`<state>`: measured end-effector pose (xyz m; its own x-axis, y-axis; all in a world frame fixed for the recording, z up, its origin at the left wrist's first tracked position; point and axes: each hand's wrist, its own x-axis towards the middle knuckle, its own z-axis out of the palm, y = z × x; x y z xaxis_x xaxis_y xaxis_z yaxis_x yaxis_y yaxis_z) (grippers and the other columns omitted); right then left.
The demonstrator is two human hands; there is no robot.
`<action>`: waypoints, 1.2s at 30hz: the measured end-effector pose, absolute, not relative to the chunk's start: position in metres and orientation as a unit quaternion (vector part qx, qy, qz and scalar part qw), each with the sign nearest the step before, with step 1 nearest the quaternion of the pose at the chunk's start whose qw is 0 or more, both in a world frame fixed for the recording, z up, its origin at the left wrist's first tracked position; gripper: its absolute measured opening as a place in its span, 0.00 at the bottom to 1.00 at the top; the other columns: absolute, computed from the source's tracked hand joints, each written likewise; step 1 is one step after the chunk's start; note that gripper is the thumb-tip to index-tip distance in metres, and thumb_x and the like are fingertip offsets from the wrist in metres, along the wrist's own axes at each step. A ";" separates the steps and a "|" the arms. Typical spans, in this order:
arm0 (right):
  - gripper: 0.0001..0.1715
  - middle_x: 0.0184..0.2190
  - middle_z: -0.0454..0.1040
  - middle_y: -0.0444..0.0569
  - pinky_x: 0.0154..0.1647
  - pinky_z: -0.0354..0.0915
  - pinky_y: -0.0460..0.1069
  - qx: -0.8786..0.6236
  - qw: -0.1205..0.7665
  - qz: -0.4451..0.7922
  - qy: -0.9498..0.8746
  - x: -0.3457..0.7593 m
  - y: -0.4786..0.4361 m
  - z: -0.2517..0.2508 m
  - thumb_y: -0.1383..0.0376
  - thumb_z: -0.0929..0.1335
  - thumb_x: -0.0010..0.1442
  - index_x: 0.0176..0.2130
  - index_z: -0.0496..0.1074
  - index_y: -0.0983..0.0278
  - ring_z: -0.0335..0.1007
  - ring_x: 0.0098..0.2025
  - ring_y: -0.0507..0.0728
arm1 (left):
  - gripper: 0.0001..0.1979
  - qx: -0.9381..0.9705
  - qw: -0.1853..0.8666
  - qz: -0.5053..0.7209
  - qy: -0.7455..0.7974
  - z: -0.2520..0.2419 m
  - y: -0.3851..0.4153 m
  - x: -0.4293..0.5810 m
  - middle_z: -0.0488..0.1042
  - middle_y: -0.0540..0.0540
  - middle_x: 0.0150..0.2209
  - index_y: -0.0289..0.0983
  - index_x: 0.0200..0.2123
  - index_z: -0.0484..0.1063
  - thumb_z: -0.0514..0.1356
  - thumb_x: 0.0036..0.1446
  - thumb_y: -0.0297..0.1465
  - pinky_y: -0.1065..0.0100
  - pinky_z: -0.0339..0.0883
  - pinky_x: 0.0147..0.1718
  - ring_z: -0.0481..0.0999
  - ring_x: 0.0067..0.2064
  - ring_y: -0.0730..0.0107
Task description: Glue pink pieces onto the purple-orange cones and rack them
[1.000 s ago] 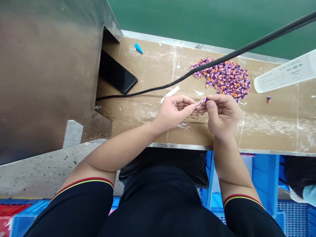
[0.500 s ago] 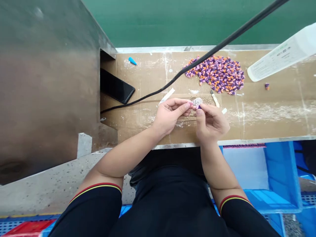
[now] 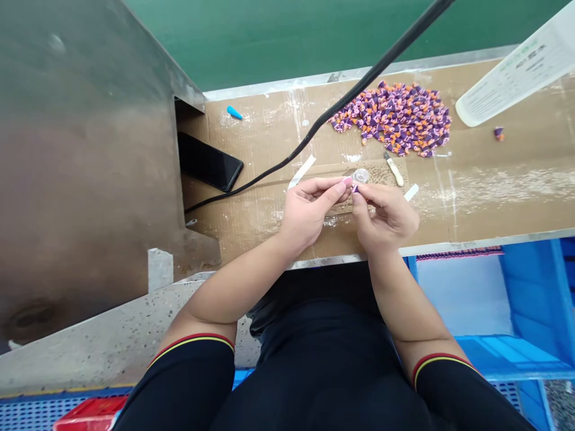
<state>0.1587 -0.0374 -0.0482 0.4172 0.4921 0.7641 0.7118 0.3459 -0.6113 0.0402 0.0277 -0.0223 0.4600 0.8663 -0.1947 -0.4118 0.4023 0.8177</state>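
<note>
Between the thumb and forefinger of my left hand [image 3: 309, 209] is a small pink piece [image 3: 347, 181], mostly covered by the fingertips. My right hand [image 3: 385, 216] pinches a small purple piece [image 3: 355, 188] right beside it; whether the two pieces touch I cannot tell. Just beyond the fingertips sits a small clear round dish [image 3: 360, 175]. Past it lies a small knife [image 3: 394, 170] with a pale handle. A heap of small purple, pink and orange pieces [image 3: 399, 120] spreads farther back on the cardboard-covered bench [image 3: 260, 143].
A black cable [image 3: 309, 134] crosses over the bench. To the left are a phone [image 3: 209, 161], a blue tapered cap [image 3: 234, 112] and a metal cabinet [image 3: 90, 155]. A white bottle [image 3: 512, 81] leans in at right, near one loose piece [image 3: 499, 133]. Blue crates [image 3: 530, 299] stand below.
The purple piece in my right hand has come closer to the pink piece in my left. The whole view has tilted and shifted slightly.
</note>
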 end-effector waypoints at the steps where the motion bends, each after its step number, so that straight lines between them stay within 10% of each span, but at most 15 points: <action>1: 0.06 0.41 0.88 0.46 0.42 0.86 0.54 -0.564 0.622 -0.088 -0.536 0.159 -0.037 -0.048 0.68 0.75 0.72 0.46 0.83 0.56 0.89 0.41 0.58 | 0.20 0.358 0.775 0.413 0.316 -0.022 0.028 0.040 0.88 0.46 0.38 0.42 0.35 0.89 0.86 0.44 0.45 0.68 0.84 0.49 0.87 0.40 0.71; 36: 0.05 0.39 0.87 0.44 0.41 0.85 0.55 -0.572 0.626 -0.079 -0.524 0.159 -0.039 -0.049 0.66 0.75 0.71 0.43 0.82 0.54 0.88 0.39 0.58 | 0.14 0.459 0.722 0.428 0.292 -0.031 0.026 0.039 0.87 0.47 0.43 0.48 0.35 0.90 0.82 0.52 0.48 0.59 0.81 0.58 0.86 0.49 0.64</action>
